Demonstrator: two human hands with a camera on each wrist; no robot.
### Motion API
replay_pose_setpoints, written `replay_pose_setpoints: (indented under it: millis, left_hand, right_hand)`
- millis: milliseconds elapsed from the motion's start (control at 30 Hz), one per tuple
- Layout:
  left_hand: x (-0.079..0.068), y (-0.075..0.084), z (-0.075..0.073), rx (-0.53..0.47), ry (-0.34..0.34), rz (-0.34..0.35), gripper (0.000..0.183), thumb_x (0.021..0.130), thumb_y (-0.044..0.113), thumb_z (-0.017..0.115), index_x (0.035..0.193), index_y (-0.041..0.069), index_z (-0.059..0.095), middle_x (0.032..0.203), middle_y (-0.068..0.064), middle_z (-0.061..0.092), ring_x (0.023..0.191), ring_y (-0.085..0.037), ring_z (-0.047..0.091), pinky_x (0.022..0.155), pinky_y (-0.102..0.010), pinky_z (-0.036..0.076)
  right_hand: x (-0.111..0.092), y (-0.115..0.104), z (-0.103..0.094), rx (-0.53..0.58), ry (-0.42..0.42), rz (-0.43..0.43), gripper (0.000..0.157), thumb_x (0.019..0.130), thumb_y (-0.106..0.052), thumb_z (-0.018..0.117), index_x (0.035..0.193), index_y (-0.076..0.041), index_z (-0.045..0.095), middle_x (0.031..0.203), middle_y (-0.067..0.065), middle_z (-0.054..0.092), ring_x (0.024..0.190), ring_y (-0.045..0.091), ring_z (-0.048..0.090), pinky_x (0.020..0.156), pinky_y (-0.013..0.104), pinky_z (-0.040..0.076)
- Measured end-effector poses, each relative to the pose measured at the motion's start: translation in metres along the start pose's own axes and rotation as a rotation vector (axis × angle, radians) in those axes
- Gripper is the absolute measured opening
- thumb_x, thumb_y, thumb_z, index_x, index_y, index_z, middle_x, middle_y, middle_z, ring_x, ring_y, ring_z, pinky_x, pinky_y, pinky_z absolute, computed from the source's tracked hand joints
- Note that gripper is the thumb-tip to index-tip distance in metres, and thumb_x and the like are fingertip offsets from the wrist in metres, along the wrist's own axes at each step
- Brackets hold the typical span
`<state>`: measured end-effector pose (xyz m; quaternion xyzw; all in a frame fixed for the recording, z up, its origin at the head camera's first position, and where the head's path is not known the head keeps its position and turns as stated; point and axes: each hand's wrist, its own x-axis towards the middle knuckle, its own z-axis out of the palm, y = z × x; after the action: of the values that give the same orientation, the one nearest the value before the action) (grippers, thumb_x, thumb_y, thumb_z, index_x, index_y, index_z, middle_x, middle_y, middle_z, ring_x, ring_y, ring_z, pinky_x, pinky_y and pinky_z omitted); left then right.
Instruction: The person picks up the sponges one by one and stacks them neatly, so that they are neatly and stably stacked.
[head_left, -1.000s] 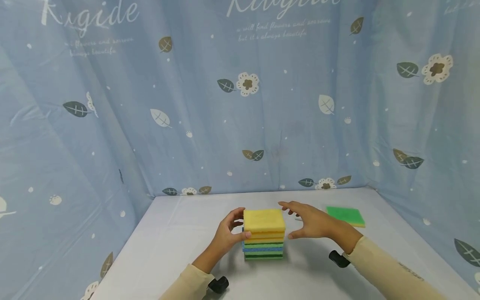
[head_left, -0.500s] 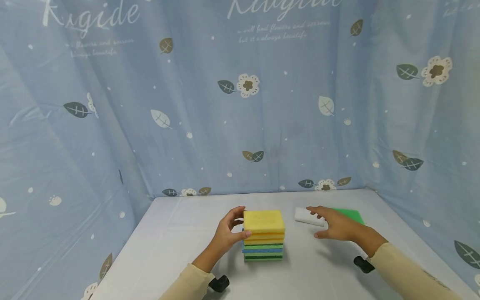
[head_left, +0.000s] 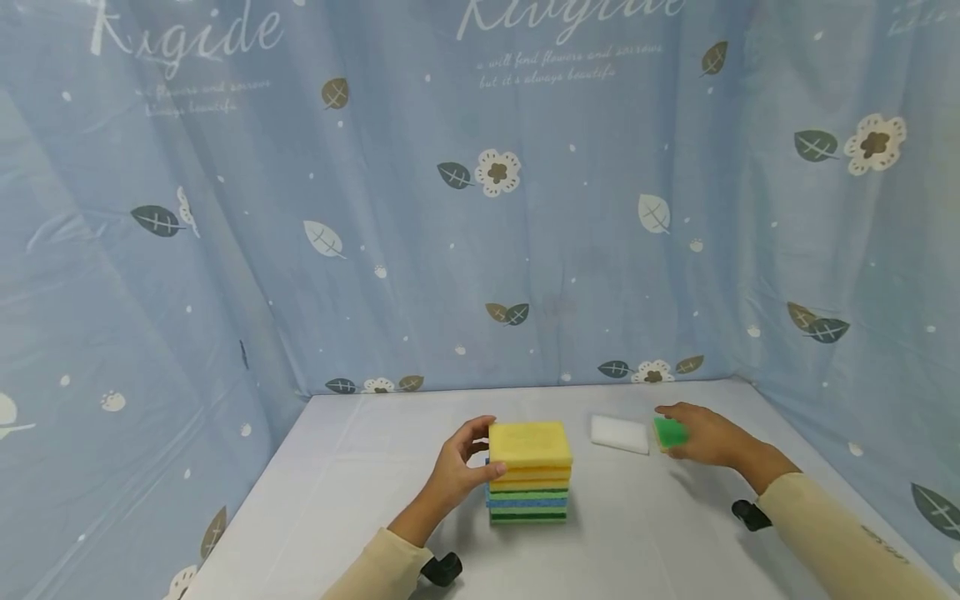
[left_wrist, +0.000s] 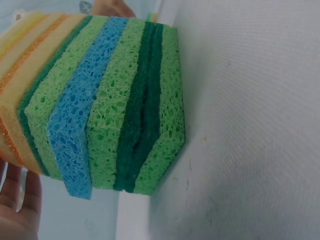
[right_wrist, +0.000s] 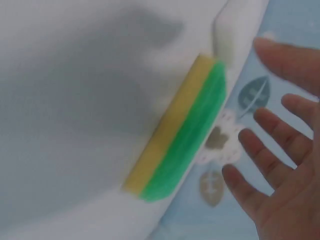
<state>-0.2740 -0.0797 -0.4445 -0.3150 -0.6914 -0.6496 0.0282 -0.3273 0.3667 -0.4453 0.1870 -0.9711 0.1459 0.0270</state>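
Note:
A stack of sponges [head_left: 529, 492], yellow and orange above, green and blue below, stands on the white table. My left hand [head_left: 459, 467] holds its upper left side, thumb at the front and fingers toward the back. In the left wrist view the sponge stack [left_wrist: 100, 110] shows its porous layers, with fingertips [left_wrist: 31, 192] against its upper part. Over to the right, my right hand [head_left: 708, 435] is spread above a green and yellow sponge [head_left: 670, 432], partly covering it. The right wrist view has that sponge [right_wrist: 177, 135] flat on the table, apart from my open right hand [right_wrist: 285, 145].
A white sponge-like block [head_left: 619, 434] lies between the stack and the green and yellow sponge. Behind the white table [head_left: 390, 425] hangs a blue patterned curtain [head_left: 405, 208], which also lines both sides.
My right hand has moved away from the stack, rightward past the white block, to above the green and yellow sponge. My left hand has stayed on the stack.

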Motion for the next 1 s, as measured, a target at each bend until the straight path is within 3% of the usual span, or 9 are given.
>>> replay_pose_setpoints:
  millis: [300,500,733,1000]
  left_hand:
    - [0.0,-0.001,0.001,-0.008,0.004,-0.029,0.067,0.082,0.009,0.077,0.139,-0.001,0.045,0.129,-0.019,0.052,0.114,-0.042,0.05,0.092,-0.034,0.049]
    - [0.001,0.001,0.001,-0.011,0.003,-0.035,0.065,0.082,0.008,0.076,0.139,-0.001,0.045,0.127,-0.02,0.052,0.113,-0.038,0.051,0.089,-0.033,0.051]
    - [0.001,0.001,0.001,-0.009,-0.006,-0.03,0.065,0.083,0.006,0.075,0.14,-0.002,0.044,0.128,-0.021,0.052,0.113,-0.036,0.051,0.09,-0.033,0.05]
    - [0.001,0.001,0.003,-0.025,-0.003,-0.053,0.066,0.084,0.009,0.075,0.141,-0.001,0.043,0.128,-0.021,0.051,0.115,-0.044,0.048,0.088,-0.032,0.051]
  right_hand:
    - [-0.003,0.041,0.0,0.005,0.008,0.091,0.065,0.072,-0.021,0.079,0.127,0.007,0.058,0.127,0.033,0.052,0.115,0.053,0.047,0.088,0.063,0.041]
    - [-0.001,0.057,0.005,0.029,-0.015,0.148,0.064,0.069,-0.018,0.081,0.124,0.007,0.059,0.126,0.033,0.052,0.113,0.052,0.048,0.088,0.063,0.042]
    - [0.003,0.066,0.011,0.056,-0.047,0.209,0.063,0.061,-0.001,0.076,0.121,0.009,0.059,0.124,0.034,0.052,0.111,0.051,0.049,0.09,0.062,0.041]
    - [0.006,0.063,0.013,0.051,-0.066,0.228,0.061,0.063,0.002,0.073,0.122,0.008,0.058,0.126,0.035,0.05,0.112,0.052,0.048,0.09,0.064,0.04]
